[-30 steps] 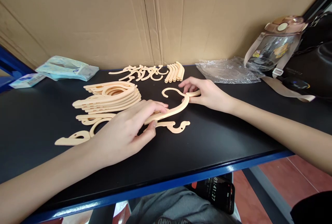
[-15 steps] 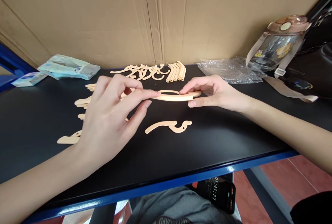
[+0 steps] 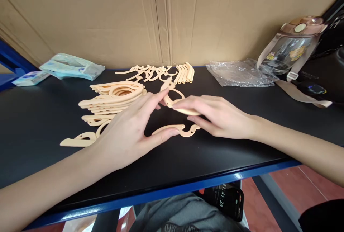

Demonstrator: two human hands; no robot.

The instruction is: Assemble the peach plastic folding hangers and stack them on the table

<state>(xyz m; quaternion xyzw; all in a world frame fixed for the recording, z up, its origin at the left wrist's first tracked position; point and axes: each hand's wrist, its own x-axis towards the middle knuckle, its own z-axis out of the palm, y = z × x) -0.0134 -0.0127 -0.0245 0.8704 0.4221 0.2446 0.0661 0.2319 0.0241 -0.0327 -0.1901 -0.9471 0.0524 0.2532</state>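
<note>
A peach plastic folding hanger (image 3: 168, 99) is held above the black table, its hook end tilted up and away from me. My right hand (image 3: 212, 113) pinches its lower arm between thumb and fingers, hiding part of it. My left hand (image 3: 137, 124) is open, thumb spread wide from the fingers. Its index fingertip touches the hanger's upper part. Below, a hook piece joined to one arm (image 3: 186, 131) lies on the table; the left thumb overlaps it in view, and contact cannot be told.
Left, stacked peach hangers (image 3: 107, 101) lie partly behind my left hand. Loose hook pieces (image 3: 150, 72) and a row of arms (image 3: 185, 73) lie at the back. Clear plastic bags (image 3: 239, 73), a strapped bottle (image 3: 290, 49) and blue tissue packs (image 3: 71, 67) stand around. A phone (image 3: 228, 199) rests below the table edge.
The hanger has turned from lying level between both hands to having its hook end up. My left thumb has spread away and lowered; my right hand has moved slightly nearer me.
</note>
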